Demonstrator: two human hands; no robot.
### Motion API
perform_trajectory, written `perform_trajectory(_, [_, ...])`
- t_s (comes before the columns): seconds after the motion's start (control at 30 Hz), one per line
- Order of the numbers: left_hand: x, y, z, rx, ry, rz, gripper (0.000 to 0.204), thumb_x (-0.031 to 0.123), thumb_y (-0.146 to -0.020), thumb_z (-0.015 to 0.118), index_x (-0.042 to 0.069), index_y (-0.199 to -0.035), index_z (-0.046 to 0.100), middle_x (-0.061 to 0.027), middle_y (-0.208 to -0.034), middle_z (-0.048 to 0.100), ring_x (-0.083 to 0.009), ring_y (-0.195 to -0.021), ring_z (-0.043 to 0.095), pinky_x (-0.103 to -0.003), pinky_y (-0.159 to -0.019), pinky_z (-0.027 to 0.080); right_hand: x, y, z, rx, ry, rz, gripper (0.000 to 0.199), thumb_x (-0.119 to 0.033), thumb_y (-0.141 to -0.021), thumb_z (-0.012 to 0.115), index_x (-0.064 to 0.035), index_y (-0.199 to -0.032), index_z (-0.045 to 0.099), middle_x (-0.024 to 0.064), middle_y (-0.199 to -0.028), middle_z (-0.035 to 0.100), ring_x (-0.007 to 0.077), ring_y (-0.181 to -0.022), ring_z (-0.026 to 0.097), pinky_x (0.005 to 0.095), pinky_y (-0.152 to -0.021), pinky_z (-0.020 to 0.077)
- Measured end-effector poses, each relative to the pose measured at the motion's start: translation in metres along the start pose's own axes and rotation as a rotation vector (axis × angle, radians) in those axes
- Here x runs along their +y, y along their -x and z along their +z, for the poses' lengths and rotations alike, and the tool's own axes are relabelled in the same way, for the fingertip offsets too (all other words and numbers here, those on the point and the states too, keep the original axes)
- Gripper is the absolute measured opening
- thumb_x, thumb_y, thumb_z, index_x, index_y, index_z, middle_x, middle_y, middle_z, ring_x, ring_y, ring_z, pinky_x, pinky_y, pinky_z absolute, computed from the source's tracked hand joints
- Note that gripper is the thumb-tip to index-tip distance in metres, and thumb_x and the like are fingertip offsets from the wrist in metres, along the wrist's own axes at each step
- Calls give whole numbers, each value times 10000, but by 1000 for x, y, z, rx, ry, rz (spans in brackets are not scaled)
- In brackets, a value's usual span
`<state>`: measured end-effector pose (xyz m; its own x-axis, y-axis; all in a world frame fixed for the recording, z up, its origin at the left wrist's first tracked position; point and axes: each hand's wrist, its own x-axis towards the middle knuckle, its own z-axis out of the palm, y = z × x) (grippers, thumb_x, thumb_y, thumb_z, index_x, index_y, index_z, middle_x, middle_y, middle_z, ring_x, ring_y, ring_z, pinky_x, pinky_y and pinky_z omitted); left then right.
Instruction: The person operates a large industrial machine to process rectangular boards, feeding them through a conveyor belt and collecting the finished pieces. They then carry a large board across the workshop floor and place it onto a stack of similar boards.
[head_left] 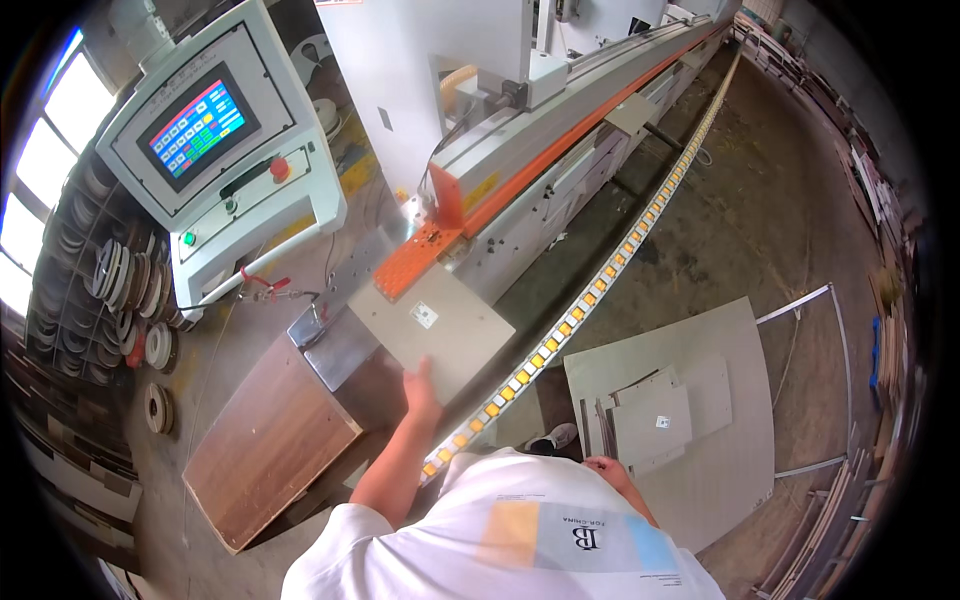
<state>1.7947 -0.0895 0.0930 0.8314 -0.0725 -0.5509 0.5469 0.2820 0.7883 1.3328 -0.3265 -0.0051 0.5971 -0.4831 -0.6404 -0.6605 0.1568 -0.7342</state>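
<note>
A flat greyish-beige panel (pixel 455 325) with a small white label lies at the near end of a long machine, its far corner against an orange perforated plate (pixel 405 262). My left hand (pixel 421 392) grips the panel's near edge, with a finger showing on the top face. Low beside my body hangs my right hand (pixel 605 466), close to a stack of similar panels (pixel 650 415). It looks small and foreshortened, and I cannot make out whether its fingers are closed or hold anything.
A control console (pixel 225 140) with a lit screen and red button stands left. A yellow-and-white segmented strip (pixel 550 345) runs along the machine. A wooden box (pixel 270 440) sits near left. Rolls of edging (pixel 130 280) fill a rack; a metal frame (pixel 845 370) extends right.
</note>
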Motion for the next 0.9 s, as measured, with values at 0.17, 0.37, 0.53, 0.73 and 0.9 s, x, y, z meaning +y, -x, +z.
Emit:
perform_trajectory(0.17, [-18,-24,12,-6,-35,39,373,173,-1052,584,12,-1382,523,-109,-1283,616,-255,-1163,618,-444,-963,529,9,21,-14,59,-61,81,297,-325,-872,841,-69,-1015,788,4,-812,710,94,-708,643,268,-637,522])
perform_trajectory(0.37, [-24,-30,46,-70,4,88,379,176,-1046,596,12,-1380,524,-120,-1277,617,-266,-1145,624,-448,-947,539,43,38,-20,112,-181,134,284,-306,-869,837,-60,-1003,793,26,-838,732,118,-770,665,291,-707,535])
perform_trajectory(0.53, [-6,-12,100,-21,-21,-63,362,199,-1064,573,-6,-1360,539,-138,-1260,637,-296,-1142,646,-468,-966,550,64,36,-33,108,-22,210,345,-363,-893,786,-54,-1046,794,59,-934,773,141,-893,694,320,-830,547])
perform_trajectory(0.73, [-22,-33,149,-149,-131,-153,486,321,-1090,520,-33,-1421,496,-163,-1362,596,-325,-1186,632,-486,-996,547,48,39,-48,163,-106,238,337,-377,-897,755,-62,-1010,788,91,-917,765,187,-827,707,351,-767,553])
perform_trajectory(0.9, [-33,-66,165,-260,-262,-175,366,403,-1083,532,106,-1290,582,-28,-1126,689,-202,-939,683,-377,-741,556,97,4,-61,243,-28,272,420,-442,-873,765,-75,-1078,766,131,-994,767,238,-908,727,368,-842,561])
